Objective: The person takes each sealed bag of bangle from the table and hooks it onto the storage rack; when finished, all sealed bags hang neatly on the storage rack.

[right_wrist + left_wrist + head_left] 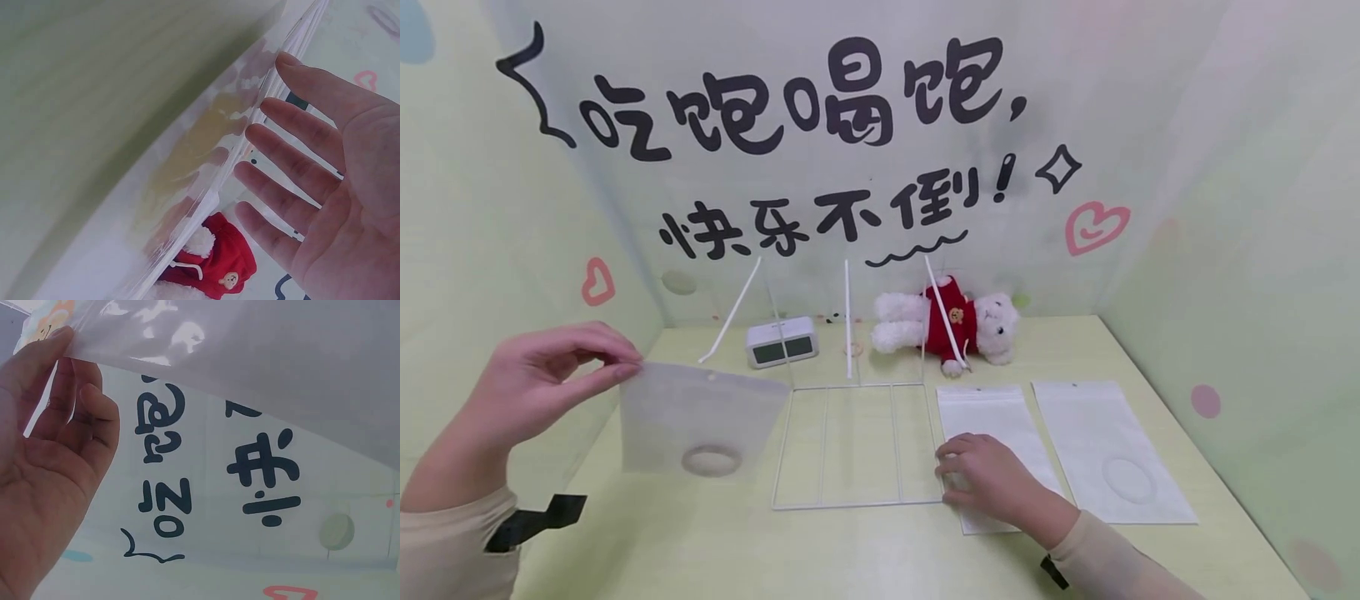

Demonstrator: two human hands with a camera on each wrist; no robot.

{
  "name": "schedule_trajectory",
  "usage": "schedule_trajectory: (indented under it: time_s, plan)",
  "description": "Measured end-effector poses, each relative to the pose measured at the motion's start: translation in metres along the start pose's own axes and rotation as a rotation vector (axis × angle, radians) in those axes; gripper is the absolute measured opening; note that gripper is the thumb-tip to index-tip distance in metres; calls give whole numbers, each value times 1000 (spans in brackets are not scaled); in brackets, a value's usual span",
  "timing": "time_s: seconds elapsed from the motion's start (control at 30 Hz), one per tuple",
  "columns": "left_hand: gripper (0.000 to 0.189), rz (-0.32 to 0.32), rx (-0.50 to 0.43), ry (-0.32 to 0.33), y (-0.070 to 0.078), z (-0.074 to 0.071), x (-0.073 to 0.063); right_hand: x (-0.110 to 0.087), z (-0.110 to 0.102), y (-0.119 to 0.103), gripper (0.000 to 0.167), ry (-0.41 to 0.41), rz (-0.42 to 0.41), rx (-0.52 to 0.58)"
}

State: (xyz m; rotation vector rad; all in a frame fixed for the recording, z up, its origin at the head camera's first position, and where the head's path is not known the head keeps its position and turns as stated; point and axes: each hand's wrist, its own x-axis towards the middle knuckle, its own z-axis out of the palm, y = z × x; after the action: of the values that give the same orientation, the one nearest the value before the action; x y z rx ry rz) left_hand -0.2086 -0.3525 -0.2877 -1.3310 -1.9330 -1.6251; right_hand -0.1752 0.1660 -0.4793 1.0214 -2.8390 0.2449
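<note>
At the left of the head view, the left hand point(546, 383) is raised above the desk point(722, 550), its forearm slanting up from the lower left corner and its fingers pointing right. Thumb and index finger pinch the upper left corner of a translucent bag point(692, 421), which hangs left of the wire rack point(859, 505) with a ring shape low on it; in the left wrist view the other fingers bend loosely below its edge.

The right hand point(988, 482) reaches in from the lower right, palm down over the middle white bag point(981, 410), fingertips by the rack's right edge. In the right wrist view its fingers are spread and nearly straight, gripping nothing. Another white bag point(1090, 429) lies farther right.
</note>
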Motion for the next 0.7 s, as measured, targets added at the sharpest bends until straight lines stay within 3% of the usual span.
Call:
schedule_trajectory:
  time_s: [0.4, 0.7]
  plan:
    - [19, 80, -94, 34, 24, 4, 15, 0, 0, 0, 27, 7, -4, -24]
    - [18, 112, -75, 68, 27, 7, 24, 2, -2, -1, 25, -1, -5, -14]
